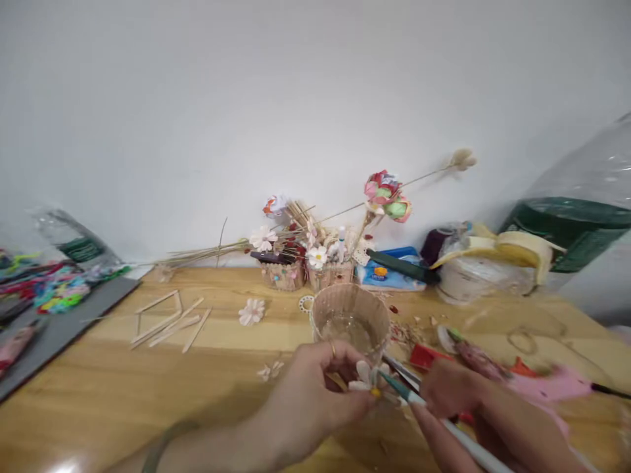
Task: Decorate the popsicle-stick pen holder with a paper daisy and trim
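My left hand (328, 394) pinches a small white flower (363, 374) with a yellow centre between thumb and fingers. My right hand (461, 401) is closed around a slim white marker-like tool with a teal end (401, 389). Its teal tip points at the flower's petals and looks close to or touching them. A dark and silvery blade-like piece (401, 371) shows beside the tool; I cannot make out whether my right hand holds it. Just beyond the flower stands a clear ribbed cup (351, 315), its lower front partly hidden by my left hand.
Behind the cup, decorated pots (282, 274) hold dried stems and paper flowers. Loose white flowers (252, 312) and wooden sticks (170, 323) lie to the left. A pink glue gun (547, 387), scraps, tape (525, 253) and large bottles (586, 197) crowd the right side.
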Demonstrator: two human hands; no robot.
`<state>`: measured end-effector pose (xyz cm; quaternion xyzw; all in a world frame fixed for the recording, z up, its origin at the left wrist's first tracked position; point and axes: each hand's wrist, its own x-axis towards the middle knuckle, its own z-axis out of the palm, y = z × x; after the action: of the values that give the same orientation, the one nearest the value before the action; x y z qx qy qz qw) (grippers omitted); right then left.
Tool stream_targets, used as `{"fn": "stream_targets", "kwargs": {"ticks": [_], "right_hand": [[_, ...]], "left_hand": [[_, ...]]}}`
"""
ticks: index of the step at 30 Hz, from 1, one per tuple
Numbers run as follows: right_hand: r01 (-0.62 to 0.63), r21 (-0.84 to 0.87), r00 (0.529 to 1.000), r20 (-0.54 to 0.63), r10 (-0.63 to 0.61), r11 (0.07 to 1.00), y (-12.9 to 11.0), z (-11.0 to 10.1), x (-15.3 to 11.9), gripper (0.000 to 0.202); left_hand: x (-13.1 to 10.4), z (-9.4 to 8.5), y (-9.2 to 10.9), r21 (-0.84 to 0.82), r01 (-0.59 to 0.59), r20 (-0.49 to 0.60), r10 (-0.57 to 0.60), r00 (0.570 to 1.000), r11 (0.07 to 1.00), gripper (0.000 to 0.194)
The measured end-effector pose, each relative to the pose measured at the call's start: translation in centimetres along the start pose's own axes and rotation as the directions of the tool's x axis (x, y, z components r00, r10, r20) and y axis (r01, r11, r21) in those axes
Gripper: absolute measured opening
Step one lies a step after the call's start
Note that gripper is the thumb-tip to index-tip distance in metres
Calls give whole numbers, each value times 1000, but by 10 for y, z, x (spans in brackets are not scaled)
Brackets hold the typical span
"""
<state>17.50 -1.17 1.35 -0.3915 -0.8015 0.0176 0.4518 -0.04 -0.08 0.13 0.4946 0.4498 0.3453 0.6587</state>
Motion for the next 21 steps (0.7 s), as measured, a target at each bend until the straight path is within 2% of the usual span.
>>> {"fn": "stream_targets", "kwargs": {"ticks": [3, 9, 14, 18, 21], "right_hand": [[76, 14, 992, 99, -77, 997, 3, -1, -3, 18], [72, 26, 995, 73, -73, 997, 7, 1, -5, 18], [81, 35, 990, 109, -84, 996, 5, 0, -7, 19], [46, 44, 996, 69, -49, 998, 4, 0, -8, 19], [72, 65, 993, 94, -78, 995, 4, 1, -7, 21]], "left_hand": [[1, 0, -1, 11, -16, -2, 16, 1000, 1000, 19], [2, -2, -1, 13, -22, 9, 22, 1000, 1000, 20], [2, -3, -2, 2, -28, 10, 28, 1000, 1000, 20], [3, -3, -3, 2, -24, 20, 24, 1000, 1000, 19], [4, -3, -3, -20, -25, 23, 26, 999, 999, 20]]}}
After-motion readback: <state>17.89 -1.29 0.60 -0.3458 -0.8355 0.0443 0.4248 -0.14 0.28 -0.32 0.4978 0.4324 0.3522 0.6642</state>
